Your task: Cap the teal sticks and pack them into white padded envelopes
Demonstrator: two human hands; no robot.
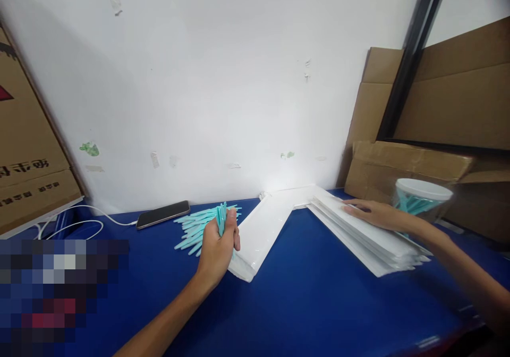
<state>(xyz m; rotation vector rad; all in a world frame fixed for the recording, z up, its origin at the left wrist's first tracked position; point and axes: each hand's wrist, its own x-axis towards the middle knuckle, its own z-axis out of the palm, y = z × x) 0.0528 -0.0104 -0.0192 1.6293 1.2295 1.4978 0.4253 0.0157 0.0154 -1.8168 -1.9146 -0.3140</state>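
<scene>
My left hand [217, 248] is closed around a bunch of slim teal pointed sticks [221, 218], their tips poking up past the thumb. Under and behind it, a loose pile of the same teal sticks [193, 229] lies on the blue table. My right hand [370, 213] rests with fingers stretched out on a stack of flat white sleeves [366, 237], whose layers fan apart at the near end. Between the hands lies a long white plastic-looking packet [265, 232], angled toward the wall. What exactly the sticks are, I cannot tell.
A clear tub with a white rim [424, 188] and teal contents stands beyond my right forearm. A phone [163, 214] with a white cable [107, 216] lies at left. Cardboard boxes [32, 134] flank both sides. The white wall [223, 81] closes off the blue table's [287, 304] back.
</scene>
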